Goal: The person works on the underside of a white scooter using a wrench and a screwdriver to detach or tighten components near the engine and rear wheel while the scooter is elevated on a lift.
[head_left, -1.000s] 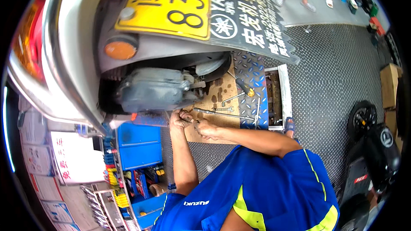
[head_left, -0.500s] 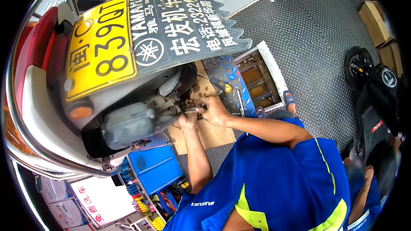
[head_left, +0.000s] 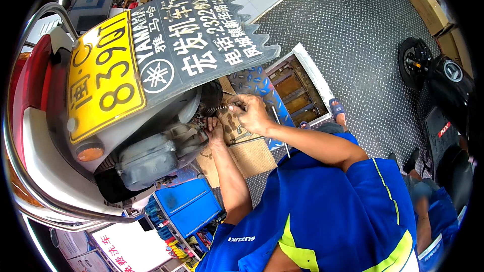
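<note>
A scooter's rear end fills the left, with a grey engine casing [head_left: 146, 158] under its dark mudguard flap [head_left: 201, 45]. My right hand [head_left: 250, 113] pinches the near end of a small coil spring [head_left: 218, 108], which stretches toward the mechanism beside the wheel [head_left: 210, 93]. Close by, my left hand [head_left: 216, 132] is closed with curled fingers against the linkage at the casing's end; what its fingertips hold is hidden. Beneath both hands lies a stained sheet of cardboard [head_left: 252, 158] with a thin metal tool [head_left: 246, 141] on it.
A blue tool cabinet [head_left: 189, 204] stands beside the scooter at lower left. An open floor pit with a white rim [head_left: 317, 78] lies beyond the blue tread plate [head_left: 252, 79]. A black motorcycle [head_left: 443, 90] and cardboard boxes [head_left: 428, 7] are at right; another person's sandalled foot [head_left: 339, 108] is near the pit.
My right hand has moved up and away from my left hand, and the spring now shows between it and the mechanism. My left hand has shifted slightly up. The whole view has shifted a little.
</note>
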A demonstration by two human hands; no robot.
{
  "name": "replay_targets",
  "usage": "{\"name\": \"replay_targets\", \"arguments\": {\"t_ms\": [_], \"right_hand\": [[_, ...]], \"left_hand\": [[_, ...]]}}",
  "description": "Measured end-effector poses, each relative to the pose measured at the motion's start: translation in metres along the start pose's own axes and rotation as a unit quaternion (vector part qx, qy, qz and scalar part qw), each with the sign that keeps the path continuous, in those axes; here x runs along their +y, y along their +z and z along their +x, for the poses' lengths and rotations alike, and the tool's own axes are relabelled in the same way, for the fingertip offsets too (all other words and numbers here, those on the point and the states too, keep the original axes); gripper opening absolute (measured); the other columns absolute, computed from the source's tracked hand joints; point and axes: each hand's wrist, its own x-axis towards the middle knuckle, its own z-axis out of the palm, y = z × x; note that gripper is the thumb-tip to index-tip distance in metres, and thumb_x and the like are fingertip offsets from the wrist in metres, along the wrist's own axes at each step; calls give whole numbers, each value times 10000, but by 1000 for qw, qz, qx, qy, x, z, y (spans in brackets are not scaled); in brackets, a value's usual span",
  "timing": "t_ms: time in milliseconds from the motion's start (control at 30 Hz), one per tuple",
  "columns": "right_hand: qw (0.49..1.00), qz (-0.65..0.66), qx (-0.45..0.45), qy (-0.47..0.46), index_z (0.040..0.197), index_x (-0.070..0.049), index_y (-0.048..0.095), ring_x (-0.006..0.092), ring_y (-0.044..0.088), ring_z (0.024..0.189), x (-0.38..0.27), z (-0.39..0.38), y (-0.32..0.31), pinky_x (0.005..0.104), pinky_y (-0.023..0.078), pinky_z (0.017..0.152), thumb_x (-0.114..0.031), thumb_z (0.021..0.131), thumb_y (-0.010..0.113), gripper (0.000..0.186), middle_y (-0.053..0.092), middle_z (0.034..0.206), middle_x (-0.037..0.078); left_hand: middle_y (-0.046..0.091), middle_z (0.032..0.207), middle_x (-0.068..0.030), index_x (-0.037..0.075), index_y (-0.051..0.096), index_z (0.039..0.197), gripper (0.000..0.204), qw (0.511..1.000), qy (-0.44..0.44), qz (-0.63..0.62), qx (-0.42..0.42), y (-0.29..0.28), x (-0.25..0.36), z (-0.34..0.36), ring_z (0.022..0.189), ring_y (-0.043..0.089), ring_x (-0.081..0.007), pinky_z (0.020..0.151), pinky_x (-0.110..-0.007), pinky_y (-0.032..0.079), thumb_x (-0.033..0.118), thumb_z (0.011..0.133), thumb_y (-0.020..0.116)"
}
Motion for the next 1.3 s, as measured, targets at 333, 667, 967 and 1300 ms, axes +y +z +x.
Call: {"name": "replay_targets", "arguments": {"t_ms": [333,667,967,1300], "right_hand": [[1000,1,15,-15,1006,9,738,208,696,829,8,7,13,365,529,794,-82,897,733,142,752,902,148],[1000,-23,-2,8,985,13,735,163,669,722,22,16,12,334,520,677,-71,908,725,115,744,838,126],[996,-28,-30,77,988,9,742,187,674,724,33,12,28,368,519,680,-126,915,738,153,741,830,153],[994,-58,-74,58,1039,33,738,236,695,725,32,25,32,388,523,695,-143,920,724,213,727,803,198]], "left_hand": [[508,721,-24,75,582,851,123,998,29,42,-33,12,-1,-3,556,388,-154,596,-305,321,166,933,569],[570,924,-20,109,609,1028,194,972,23,186,-140,-4,11,-2,777,484,-181,733,-350,406,298,984,597],[653,1148,-100,53,619,1193,281,982,68,177,24,8,-4,-10,1018,565,-271,939,-432,435,237,982,597],[544,1472,-141,43,529,1425,676,979,76,184,-51,2,-4,-25,1374,478,-345,1213,-520,349,193,831,814]]}}
